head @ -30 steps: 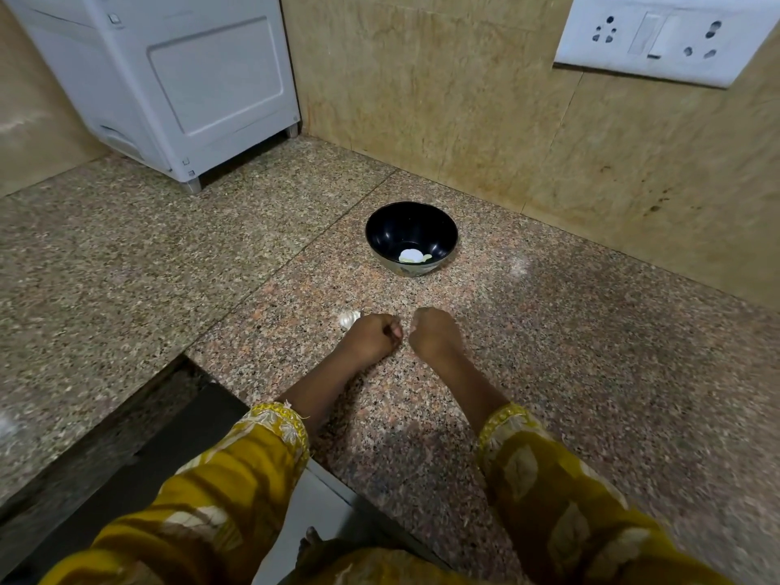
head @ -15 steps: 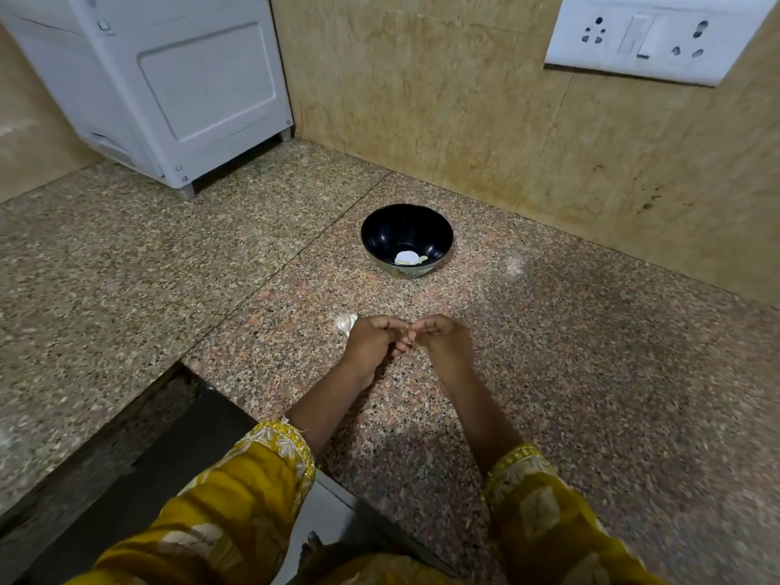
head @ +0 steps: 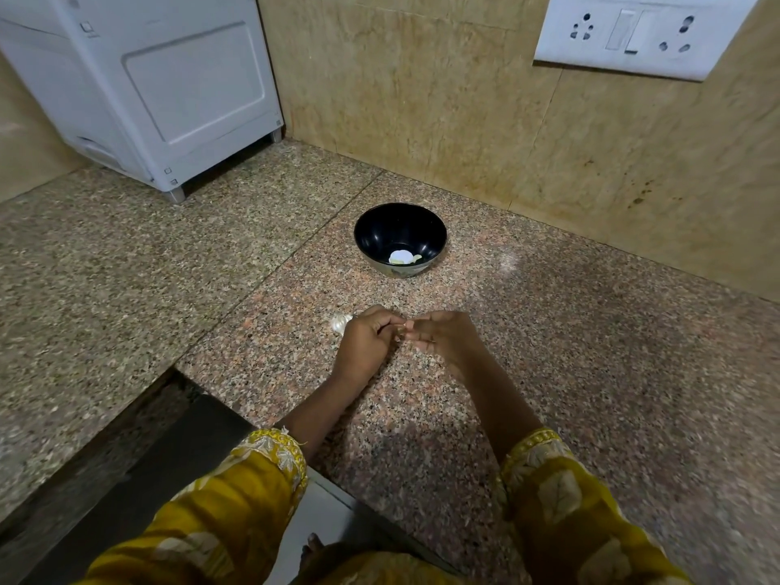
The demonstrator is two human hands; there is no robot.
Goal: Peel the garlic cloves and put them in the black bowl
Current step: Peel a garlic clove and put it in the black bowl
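Counter (head: 591, 352) open around; left hand (head: 365, 344), right hand (head: 447, 340) fingers pinch garlic clove (head: 399, 330), black bowl (head: 380, 234) beyond.

No legible text or numbers on white appliance (head: 169, 90), switch plate (head: 633, 31) or black bowl (head: 377, 232)

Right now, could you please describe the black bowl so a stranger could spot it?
Find the white socket plate on the tan wall. Lower left of it, on the granite counter, sits the black bowl. It is the only dish, with pale garlic inside.
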